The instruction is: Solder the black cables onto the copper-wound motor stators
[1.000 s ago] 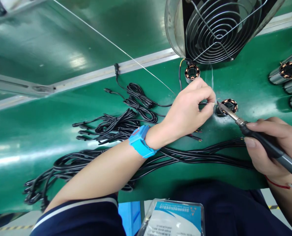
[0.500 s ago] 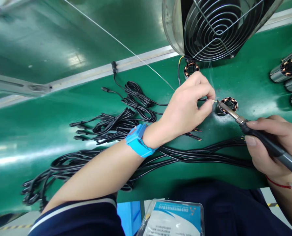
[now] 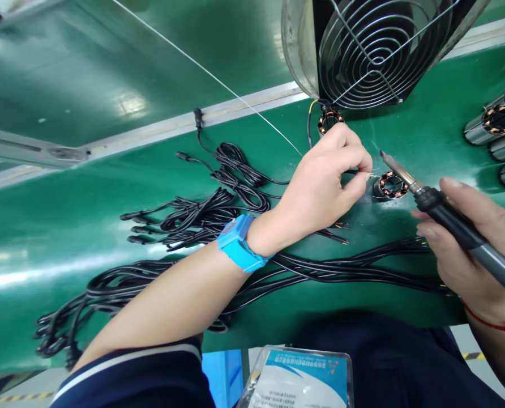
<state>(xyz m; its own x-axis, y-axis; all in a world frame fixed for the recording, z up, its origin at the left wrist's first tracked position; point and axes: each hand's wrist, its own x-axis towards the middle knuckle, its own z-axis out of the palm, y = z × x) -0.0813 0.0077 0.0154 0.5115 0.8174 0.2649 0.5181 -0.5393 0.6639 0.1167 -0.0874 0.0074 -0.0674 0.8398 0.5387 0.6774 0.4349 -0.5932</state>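
Observation:
My left hand (image 3: 331, 175) pinches the end of a black cable (image 3: 351, 171), whose thin yellowish wire tip points at a motor stator (image 3: 390, 186) with copper windings. A thin white strand of what looks like solder wire (image 3: 218, 82) runs down from the upper left to behind this hand. My right hand (image 3: 469, 243) is wrapped round a soldering iron (image 3: 452, 218). The iron's dark tip is raised above the stator, apart from the wire, with a wisp of smoke near it. Another stator (image 3: 329, 120) with a cable stands behind my left hand.
A fan with a wire grille (image 3: 375, 59) stands at the back. Bundled black cables (image 3: 197, 218) lie left, and longer cables (image 3: 346, 269) cross the green bench (image 3: 86, 218) near its front edge. Several stators (image 3: 496, 122) stand at the right.
The soldering iron's tip has lifted up and away from the wire at the stator, and my right hand's fingers have shifted on its handle. My left hand has stayed in place.

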